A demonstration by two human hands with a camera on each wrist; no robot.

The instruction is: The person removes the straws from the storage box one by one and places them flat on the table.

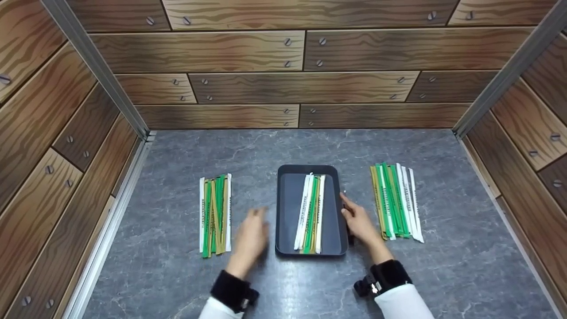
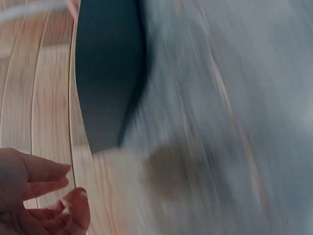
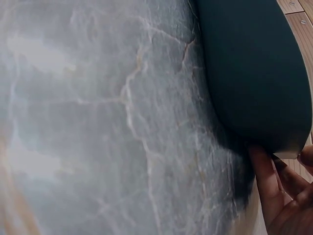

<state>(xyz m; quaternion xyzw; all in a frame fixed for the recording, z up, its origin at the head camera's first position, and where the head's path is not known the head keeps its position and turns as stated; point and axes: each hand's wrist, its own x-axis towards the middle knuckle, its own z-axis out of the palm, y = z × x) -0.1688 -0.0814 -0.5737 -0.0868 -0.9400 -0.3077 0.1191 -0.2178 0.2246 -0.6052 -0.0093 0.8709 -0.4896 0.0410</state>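
A dark grey tray [image 1: 288, 208] lies on the marbled tabletop. Inside it is a small bunch of slim wrapped sticks [image 1: 313, 208] in white, green and brown. My right hand [image 1: 361, 223] holds the tray's right side, its thumb at the rim and its fingers against the outer wall; the right wrist view shows these fingers [image 3: 268, 183] at the tray's edge. To the left of the tray, and apart from it, is my left hand [image 1: 251, 237], blurred in the head view. Its fingers are loosely bent, with nothing between them in the left wrist view.
One bunch of wrapped sticks [image 1: 215, 217] lies at the left of the tabletop. Another bunch [image 1: 395, 201] lies to the right of the tray. Wood-patterned walls [image 1: 248, 88] enclose the back and sides, with metal rails [image 1: 110, 230] along the edges.
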